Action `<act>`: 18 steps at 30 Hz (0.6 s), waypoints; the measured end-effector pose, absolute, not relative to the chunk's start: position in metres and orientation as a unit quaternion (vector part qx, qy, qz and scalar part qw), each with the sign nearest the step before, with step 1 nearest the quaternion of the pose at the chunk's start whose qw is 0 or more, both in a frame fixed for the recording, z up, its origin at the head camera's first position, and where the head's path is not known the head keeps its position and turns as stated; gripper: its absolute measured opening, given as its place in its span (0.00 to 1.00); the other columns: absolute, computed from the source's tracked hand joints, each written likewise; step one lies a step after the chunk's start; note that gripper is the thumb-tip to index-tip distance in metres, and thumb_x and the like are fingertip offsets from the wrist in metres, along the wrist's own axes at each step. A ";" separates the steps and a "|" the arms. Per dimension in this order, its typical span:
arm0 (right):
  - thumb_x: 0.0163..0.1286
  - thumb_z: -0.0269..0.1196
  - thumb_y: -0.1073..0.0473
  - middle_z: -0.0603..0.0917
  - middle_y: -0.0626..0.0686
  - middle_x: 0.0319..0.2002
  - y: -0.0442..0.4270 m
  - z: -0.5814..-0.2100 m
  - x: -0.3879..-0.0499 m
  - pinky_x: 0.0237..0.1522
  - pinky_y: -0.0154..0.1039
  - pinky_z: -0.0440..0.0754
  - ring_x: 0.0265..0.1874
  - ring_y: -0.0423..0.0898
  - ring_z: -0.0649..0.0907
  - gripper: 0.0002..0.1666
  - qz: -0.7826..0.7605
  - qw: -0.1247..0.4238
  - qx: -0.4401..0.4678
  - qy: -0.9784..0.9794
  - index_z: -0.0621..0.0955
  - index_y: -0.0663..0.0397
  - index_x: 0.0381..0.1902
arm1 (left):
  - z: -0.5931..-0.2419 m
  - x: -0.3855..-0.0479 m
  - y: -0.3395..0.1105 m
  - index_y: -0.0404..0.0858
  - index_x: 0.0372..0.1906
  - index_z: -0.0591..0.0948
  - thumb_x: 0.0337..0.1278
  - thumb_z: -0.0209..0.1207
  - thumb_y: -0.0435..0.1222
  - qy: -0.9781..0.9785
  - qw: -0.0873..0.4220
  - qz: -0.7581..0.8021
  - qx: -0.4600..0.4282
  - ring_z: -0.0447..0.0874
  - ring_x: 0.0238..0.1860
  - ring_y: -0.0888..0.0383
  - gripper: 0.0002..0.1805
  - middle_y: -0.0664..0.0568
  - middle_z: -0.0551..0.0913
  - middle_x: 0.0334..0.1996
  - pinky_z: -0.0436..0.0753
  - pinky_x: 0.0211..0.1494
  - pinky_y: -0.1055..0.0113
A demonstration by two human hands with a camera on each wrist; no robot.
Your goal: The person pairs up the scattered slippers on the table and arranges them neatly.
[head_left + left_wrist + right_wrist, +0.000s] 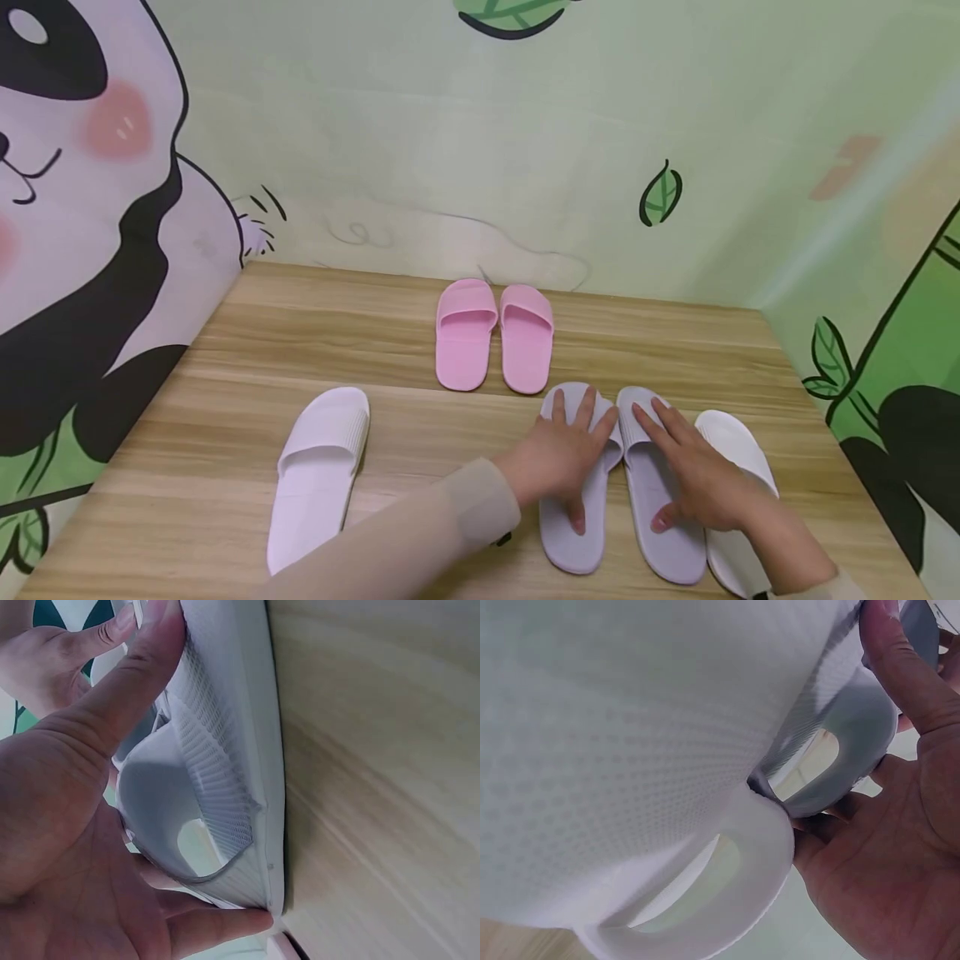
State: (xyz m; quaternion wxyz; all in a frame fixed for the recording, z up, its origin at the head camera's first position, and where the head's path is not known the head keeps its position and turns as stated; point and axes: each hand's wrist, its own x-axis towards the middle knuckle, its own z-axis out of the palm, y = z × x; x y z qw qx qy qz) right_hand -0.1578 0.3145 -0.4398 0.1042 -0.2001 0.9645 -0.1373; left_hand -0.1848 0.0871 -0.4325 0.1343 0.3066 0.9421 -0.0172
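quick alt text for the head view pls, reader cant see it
A person's left-hand grip and right-hand grip rest on a pair of grey slippers on a wooden surface. One white slipper lies beside them at right, another white slipper apart at left; pink slippers sit behind, near a pale green wall.
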 end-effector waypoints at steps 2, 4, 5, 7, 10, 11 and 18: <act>0.31 0.86 0.43 0.49 0.68 0.83 0.315 -0.439 -0.160 0.70 0.75 0.64 0.78 0.76 0.54 0.85 -0.138 0.106 -0.199 0.965 0.51 0.45 0.85 | -0.432 -0.187 0.088 0.54 0.85 0.45 0.11 0.83 0.68 0.942 0.129 -0.022 0.309 0.55 0.81 0.32 0.87 0.44 0.44 0.86 0.78 0.71 0.47; 0.31 0.86 0.43 0.49 0.68 0.82 0.315 -0.439 -0.163 0.70 0.75 0.63 0.78 0.77 0.54 0.86 -0.139 0.107 -0.196 0.965 0.51 0.45 0.85 | -0.432 -0.189 0.090 0.54 0.85 0.46 0.12 0.83 0.68 0.942 0.127 -0.022 0.311 0.55 0.80 0.31 0.86 0.44 0.44 0.86 0.78 0.71 0.48; 0.31 0.87 0.43 0.49 0.68 0.82 0.316 -0.439 -0.164 0.70 0.76 0.62 0.78 0.77 0.54 0.86 -0.139 0.107 -0.196 0.965 0.51 0.45 0.85 | -0.432 -0.190 0.090 0.54 0.85 0.46 0.12 0.83 0.68 0.942 0.126 -0.023 0.311 0.55 0.81 0.32 0.86 0.44 0.44 0.86 0.78 0.71 0.48; 0.31 0.87 0.44 0.50 0.69 0.82 0.317 -0.440 -0.167 0.71 0.76 0.60 0.78 0.77 0.53 0.86 -0.141 0.106 -0.196 0.965 0.51 0.46 0.84 | -0.432 -0.193 0.092 0.54 0.85 0.46 0.13 0.83 0.67 0.942 0.126 -0.021 0.310 0.55 0.81 0.32 0.85 0.44 0.44 0.86 0.79 0.71 0.49; 0.31 0.87 0.44 0.50 0.69 0.82 0.318 -0.439 -0.171 0.71 0.77 0.59 0.78 0.77 0.53 0.86 -0.139 0.106 -0.196 0.965 0.52 0.47 0.84 | -0.432 -0.197 0.094 0.54 0.85 0.45 0.15 0.83 0.67 0.942 0.132 -0.015 0.307 0.54 0.81 0.32 0.85 0.45 0.43 0.86 0.77 0.72 0.50; 0.31 0.87 0.44 0.50 0.69 0.82 0.318 -0.439 -0.172 0.72 0.77 0.59 0.78 0.77 0.53 0.85 -0.139 0.106 -0.197 0.965 0.52 0.47 0.84 | -0.432 -0.199 0.095 0.54 0.85 0.45 0.15 0.83 0.66 0.942 0.134 -0.012 0.306 0.53 0.81 0.32 0.85 0.45 0.43 0.86 0.77 0.72 0.50; 0.33 0.87 0.45 0.49 0.70 0.82 0.322 -0.438 -0.181 0.70 0.76 0.63 0.78 0.77 0.53 0.85 -0.147 0.107 -0.199 0.963 0.51 0.48 0.84 | -0.433 -0.210 0.099 0.54 0.85 0.44 0.16 0.82 0.67 0.940 0.135 -0.015 0.313 0.54 0.81 0.32 0.84 0.45 0.43 0.86 0.74 0.75 0.51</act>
